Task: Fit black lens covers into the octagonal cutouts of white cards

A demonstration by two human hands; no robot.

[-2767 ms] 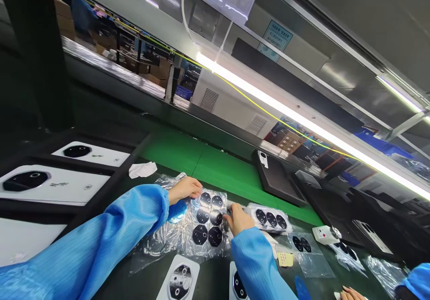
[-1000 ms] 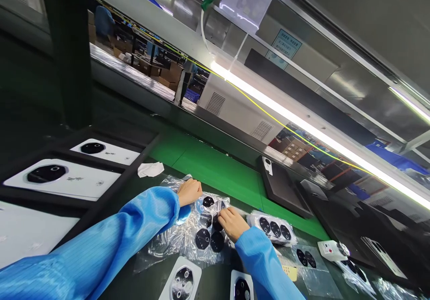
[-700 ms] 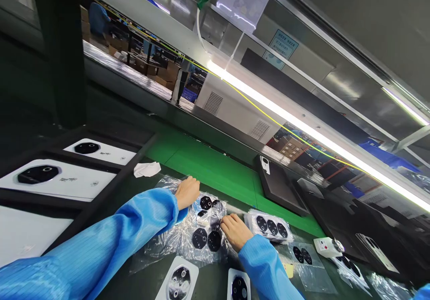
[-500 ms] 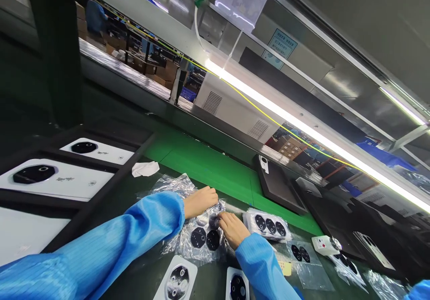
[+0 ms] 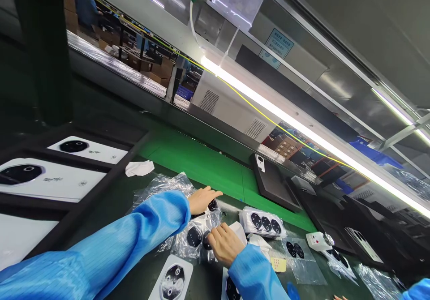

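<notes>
My left hand lies over clear plastic film that carries round black camera-lens covers; its fingers stretch to the right beside one black cover. Lower down, my right hand has its fingers curled in at the edge of the film, partly over another cover; what they grip is hidden. Just below the hands, a white phone back panel with a shiny black camera area lies on the dark bench. A second panel is partly behind my right sleeve.
Black trays with white phone panels stand at left, near a crumpled white wipe. To the right are a stack of bagged lens covers, a white bottle and another dark tray. Another person's sleeve shows at lower right.
My right hand has moved down and slightly left along the film, its fingers curling in. My left fingers have stretched out more. Another person's fingertips now show at the bottom right.
</notes>
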